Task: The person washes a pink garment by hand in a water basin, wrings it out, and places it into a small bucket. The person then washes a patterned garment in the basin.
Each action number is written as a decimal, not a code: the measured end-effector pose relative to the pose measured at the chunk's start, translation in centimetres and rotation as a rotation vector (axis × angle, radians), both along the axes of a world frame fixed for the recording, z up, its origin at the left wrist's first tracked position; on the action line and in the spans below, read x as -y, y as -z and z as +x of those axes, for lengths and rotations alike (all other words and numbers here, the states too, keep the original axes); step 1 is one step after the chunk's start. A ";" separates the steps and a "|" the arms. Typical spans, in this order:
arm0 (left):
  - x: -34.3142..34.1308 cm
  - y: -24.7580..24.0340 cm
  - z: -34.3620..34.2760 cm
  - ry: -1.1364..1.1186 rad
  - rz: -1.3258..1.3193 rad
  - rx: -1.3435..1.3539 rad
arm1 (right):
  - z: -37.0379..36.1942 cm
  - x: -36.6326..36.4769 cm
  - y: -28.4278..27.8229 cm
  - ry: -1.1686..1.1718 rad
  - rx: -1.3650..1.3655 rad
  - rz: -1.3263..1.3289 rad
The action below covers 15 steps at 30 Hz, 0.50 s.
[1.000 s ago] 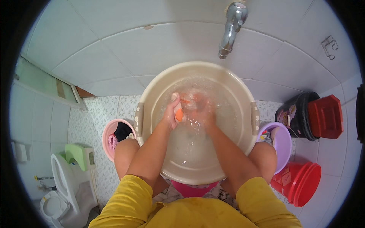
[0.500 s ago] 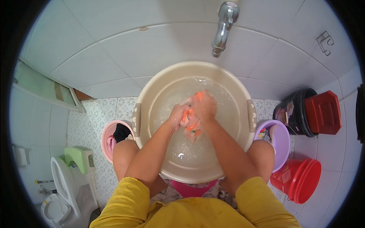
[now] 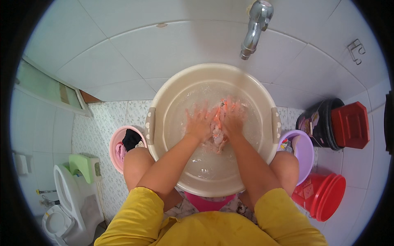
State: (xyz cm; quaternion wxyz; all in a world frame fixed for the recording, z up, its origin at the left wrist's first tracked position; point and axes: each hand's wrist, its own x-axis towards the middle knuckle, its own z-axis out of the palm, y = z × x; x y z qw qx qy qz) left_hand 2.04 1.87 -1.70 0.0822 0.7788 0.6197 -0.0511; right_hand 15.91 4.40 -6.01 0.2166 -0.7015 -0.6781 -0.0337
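Note:
A large cream tub with grey-brown side handles stands between my knees, holding cloudy water. In the water, a wet pinkish cloth with orange patches lies bunched between my hands. My left hand is open at the cloth's left side, its fingers spread in the water. My right hand rests against the cloth's right side, fingers also stretched out and apart. Splashing water blurs the fingertips of both hands.
A chrome tap juts from the wall above the tub. Left are a pink basin of clothes, a green stool and a toilet. Right are a purple basin, a red bucket, a black bucket and a red container.
My hands, gripping and rubbing the cloth together before, have moved apart and lower into the water with fingers spread. The cloth has gone down with them. The view has shifted slightly.

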 end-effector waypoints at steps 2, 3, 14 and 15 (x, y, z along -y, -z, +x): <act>0.2 1.9 0.1 0.018 -0.040 -0.011 | 0.6 -0.1 0.7 -0.063 0.090 -0.035; 0.2 3.1 -0.2 -0.010 -0.077 0.061 | 1.0 -0.3 0.8 -0.097 0.022 -0.219; -2.9 -0.2 -4.4 -0.310 0.013 0.570 | 0.9 -1.3 -2.2 0.108 -0.896 -0.331; -2.0 -0.8 -3.6 -0.118 0.005 0.510 | 1.8 -1.8 -1.6 0.032 -0.777 -0.564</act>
